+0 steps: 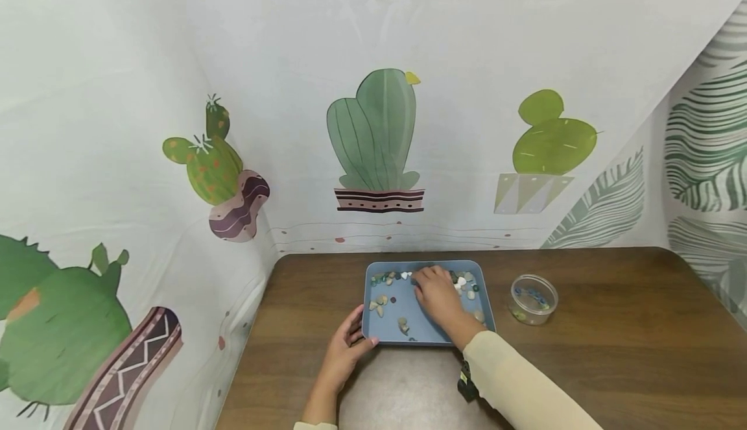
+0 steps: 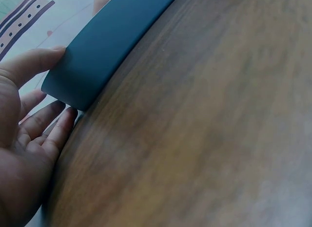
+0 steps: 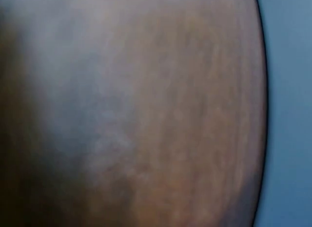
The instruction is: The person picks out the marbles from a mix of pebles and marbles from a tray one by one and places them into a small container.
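Note:
A shallow blue tray [image 1: 428, 334] lies on the table, with small stones scattered in it. My left hand [image 1: 345, 347] holds the tray's near left corner. In the left wrist view the thumb of that left hand [image 2: 22, 124] presses one side of the tray's wall [image 2: 105, 47], and the other fingers sit around the corner and low edge. My right hand [image 1: 440, 297] reaches over the tray to its far side, fingertips down among the pebbles. Whether they pinch one I cannot tell. Tan stones [image 1: 379, 301] lie at the left, and white ones [image 1: 462, 281] right of the hand.
Right of the tray stands a round clear tub [image 1: 533, 300] with small blue and green pieces inside. The brown wooden table [image 1: 613, 339] meets a cactus-print cloth [image 1: 373, 131] at its back edge. Dark pebbles [image 1: 382, 278] line the tray's far left side.

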A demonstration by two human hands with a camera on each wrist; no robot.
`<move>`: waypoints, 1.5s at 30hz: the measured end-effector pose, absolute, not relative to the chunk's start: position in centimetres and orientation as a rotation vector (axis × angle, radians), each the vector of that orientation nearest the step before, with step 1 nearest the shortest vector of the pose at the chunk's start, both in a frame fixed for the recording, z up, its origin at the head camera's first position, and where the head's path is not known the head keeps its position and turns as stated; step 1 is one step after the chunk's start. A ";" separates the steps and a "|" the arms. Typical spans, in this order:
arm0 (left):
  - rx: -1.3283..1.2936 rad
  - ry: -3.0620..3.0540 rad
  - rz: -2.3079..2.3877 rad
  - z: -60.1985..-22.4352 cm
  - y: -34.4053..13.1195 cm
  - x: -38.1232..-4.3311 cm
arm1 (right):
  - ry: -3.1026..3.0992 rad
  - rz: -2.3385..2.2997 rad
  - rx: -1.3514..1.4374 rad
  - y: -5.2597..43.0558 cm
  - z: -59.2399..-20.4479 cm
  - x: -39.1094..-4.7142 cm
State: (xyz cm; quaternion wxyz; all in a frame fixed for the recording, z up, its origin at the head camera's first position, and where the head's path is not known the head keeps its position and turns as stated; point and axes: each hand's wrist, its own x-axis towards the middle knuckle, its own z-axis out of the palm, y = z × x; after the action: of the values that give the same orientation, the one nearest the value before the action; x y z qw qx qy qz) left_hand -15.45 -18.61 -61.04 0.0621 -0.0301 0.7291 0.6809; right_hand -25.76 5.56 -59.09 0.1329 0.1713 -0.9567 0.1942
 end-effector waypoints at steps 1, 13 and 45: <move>-0.093 2.205 2.057 -61.0 -18.6 -15.4 | -2.774 0.570 0.500 5.6 -59.0 -25.7; -0.083 2.224 2.042 -60.8 -18.6 -15.3 | -2.764 0.573 0.529 5.6 -58.9 -25.4; -0.062 2.236 2.040 -60.9 -18.7 -15.4 | -2.518 0.723 0.542 6.3 -58.1 -25.3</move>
State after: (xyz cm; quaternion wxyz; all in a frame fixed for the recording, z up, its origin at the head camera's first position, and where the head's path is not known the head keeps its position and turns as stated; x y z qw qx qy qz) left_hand -15.35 -18.70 -60.93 0.0571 -0.0206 0.7374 0.6727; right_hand -25.34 6.35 -58.14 0.2310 0.1971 -0.9158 0.2628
